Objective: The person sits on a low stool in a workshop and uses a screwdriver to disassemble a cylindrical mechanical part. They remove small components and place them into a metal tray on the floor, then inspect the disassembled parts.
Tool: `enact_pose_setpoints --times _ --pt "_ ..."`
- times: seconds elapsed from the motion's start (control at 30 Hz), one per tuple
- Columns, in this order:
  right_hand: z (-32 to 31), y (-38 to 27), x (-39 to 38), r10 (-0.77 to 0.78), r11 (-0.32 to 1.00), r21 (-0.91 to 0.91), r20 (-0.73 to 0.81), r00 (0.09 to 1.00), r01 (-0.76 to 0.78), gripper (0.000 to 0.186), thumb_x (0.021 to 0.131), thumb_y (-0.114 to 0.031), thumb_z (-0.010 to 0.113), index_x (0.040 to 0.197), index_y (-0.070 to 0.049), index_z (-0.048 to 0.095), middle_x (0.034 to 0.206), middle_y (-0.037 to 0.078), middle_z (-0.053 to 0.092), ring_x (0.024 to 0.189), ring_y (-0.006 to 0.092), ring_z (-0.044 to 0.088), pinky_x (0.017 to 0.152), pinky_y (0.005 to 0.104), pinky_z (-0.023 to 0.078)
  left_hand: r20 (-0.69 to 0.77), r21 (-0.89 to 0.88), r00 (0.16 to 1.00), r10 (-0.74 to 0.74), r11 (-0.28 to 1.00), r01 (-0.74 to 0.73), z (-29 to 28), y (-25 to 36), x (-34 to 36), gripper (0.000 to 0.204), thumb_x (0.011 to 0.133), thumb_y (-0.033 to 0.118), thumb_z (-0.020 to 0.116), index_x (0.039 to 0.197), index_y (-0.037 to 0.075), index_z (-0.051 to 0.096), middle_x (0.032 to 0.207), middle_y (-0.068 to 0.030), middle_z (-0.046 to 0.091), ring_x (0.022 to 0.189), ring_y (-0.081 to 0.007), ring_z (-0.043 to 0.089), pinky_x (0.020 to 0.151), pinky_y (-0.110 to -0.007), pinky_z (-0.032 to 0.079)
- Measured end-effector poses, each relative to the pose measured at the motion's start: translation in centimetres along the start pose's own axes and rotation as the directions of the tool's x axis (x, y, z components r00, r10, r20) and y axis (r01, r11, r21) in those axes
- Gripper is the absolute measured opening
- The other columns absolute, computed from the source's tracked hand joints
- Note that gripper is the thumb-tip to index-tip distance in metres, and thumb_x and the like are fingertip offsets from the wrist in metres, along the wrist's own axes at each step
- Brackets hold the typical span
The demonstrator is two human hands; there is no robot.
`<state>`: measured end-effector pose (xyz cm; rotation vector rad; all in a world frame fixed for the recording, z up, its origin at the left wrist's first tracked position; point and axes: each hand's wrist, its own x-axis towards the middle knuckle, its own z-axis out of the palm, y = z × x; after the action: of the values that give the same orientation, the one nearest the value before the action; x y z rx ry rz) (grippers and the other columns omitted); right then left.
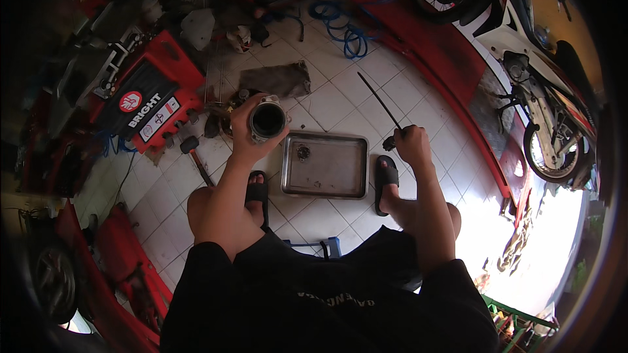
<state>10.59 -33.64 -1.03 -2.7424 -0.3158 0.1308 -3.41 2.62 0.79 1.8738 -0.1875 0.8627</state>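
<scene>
My left hand (247,131) is wrapped round a grey metal engine cylinder (267,121), whose dark round bore faces up toward me. In my right hand (415,146) is a long thin black rod (379,100), like a screwdriver, its tip pointing up and to the left, away from the cylinder. A dark lump (390,144) shows beside the right fingers; I cannot make out whether it belongs to the rod. Between my feet, a shallow metal tray (325,191) lies on the floor, with a small dark round part (303,152) in its far left corner.
A mallet (190,145) stands out beside my left leg, near a red and black machine (152,95). Beyond the tray lies a grey cloth (273,80). Blue hose (353,42) coils farther off. To the right, a red ramp (445,59) runs alongside a motorcycle (546,111).
</scene>
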Motion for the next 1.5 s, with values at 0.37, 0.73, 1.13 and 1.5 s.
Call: enact_pose_setpoints --times 0.37,0.73,1.13,1.5 --pt "21.0 3.2 0.3 0.253 0.938 0.213 0.116 0.961 -0.273 0.044 0.092 -0.039 0.065 0.093 0.004 0.076 0.092 0.029 0.072 0.095 0.0475 0.070 0.088 0.0521 0.055 -0.248 -0.487 0.700 -0.670 0.711 0.508 1.7 2.3 1.3 0.023 0.078 0.000 0.082 0.097 0.002 0.069 0.093 -0.0045 0.072 0.085 -0.0131 0.069 0.077 -0.029 0.055" --pt "38.9 -0.2 0.5 0.815 0.427 0.400 0.219 0.537 -0.811 0.036 0.091 -0.029 0.064 0.089 0.006 0.072 0.078 0.018 0.071 0.070 0.0317 0.072 0.066 0.0455 0.057 0.112 -0.820 0.345 -0.932 0.109 0.562 2.5 -1.7 2.7 0.021 0.083 0.003 0.077 0.100 0.002 0.065 0.093 -0.0099 0.066 0.085 -0.0224 0.065 0.080 -0.037 0.055" --pt "46.7 -3.1 -0.3 0.644 -0.347 0.618 0.704 0.300 -0.706 0.043 0.103 -0.043 0.063 0.102 -0.001 0.069 0.077 0.012 0.068 0.061 0.0230 0.054 0.056 0.0443 0.048 0.163 -0.829 0.338 -0.927 0.057 0.556 1.9 -2.9 3.1 0.018 0.085 0.004 0.077 0.099 0.001 0.066 0.092 -0.0084 0.065 0.088 -0.0205 0.064 0.084 -0.036 0.054" --pt "47.7 -1.7 -1.4 0.506 -0.404 0.493 0.822 0.261 -0.771 0.060 0.099 -0.049 0.066 0.133 0.000 0.061 0.114 0.017 0.071 0.101 0.0351 0.069 0.087 0.0564 0.057 0.205 -0.789 0.290 -0.935 0.017 0.614 2.1 -1.8 2.3 0.015 0.084 0.005 0.077 0.095 0.003 0.067 0.087 -0.0065 0.067 0.082 -0.0193 0.066 0.079 -0.035 0.053"
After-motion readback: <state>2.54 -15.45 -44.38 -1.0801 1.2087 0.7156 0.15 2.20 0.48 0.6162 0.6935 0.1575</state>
